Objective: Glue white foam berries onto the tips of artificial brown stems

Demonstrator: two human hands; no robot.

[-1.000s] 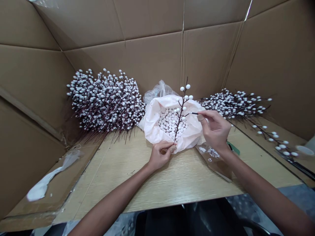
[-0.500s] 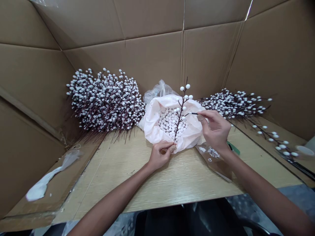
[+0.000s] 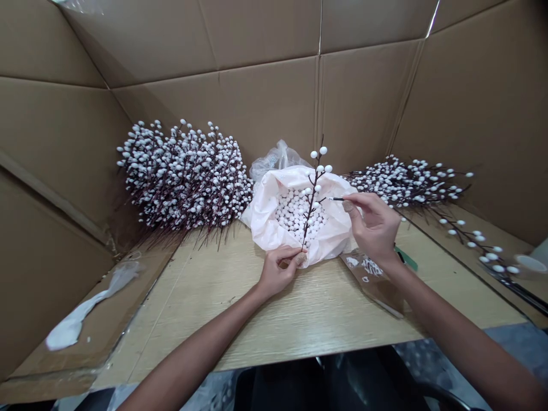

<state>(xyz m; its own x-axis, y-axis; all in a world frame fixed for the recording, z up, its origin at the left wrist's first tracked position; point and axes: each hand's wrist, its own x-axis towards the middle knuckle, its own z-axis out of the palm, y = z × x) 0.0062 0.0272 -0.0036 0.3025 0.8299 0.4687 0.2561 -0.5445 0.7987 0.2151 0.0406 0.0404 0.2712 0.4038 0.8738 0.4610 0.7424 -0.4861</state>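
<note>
My left hand (image 3: 283, 267) pinches the lower end of a dark brown artificial berry stem (image 3: 310, 208), which stands nearly upright with several white berries along its upper part. Between the thumb and forefinger of my right hand (image 3: 373, 224) is a thin black stick (image 3: 337, 198) with a whitish tip. That tip points left, close to a bare side twig of the stem; I cannot tell whether they touch. Behind the stem, an open pale pink plastic bag (image 3: 263, 214) holds many loose white berries (image 3: 295, 214).
A large heap of white-berried stems (image 3: 188, 177) lies at left, a smaller pile (image 3: 406, 180) at right. Under my right wrist is a cardboard piece (image 3: 379, 285) with white smears. A crumpled plastic strip (image 3: 81, 317) lies at left. Cardboard walls (image 3: 265, 103) enclose the table (image 3: 240, 325).
The berry stem has leaned slightly to the left at its top. A small gap now shows between its side twig and the stick's tip. Both hands stay nearly in place.
</note>
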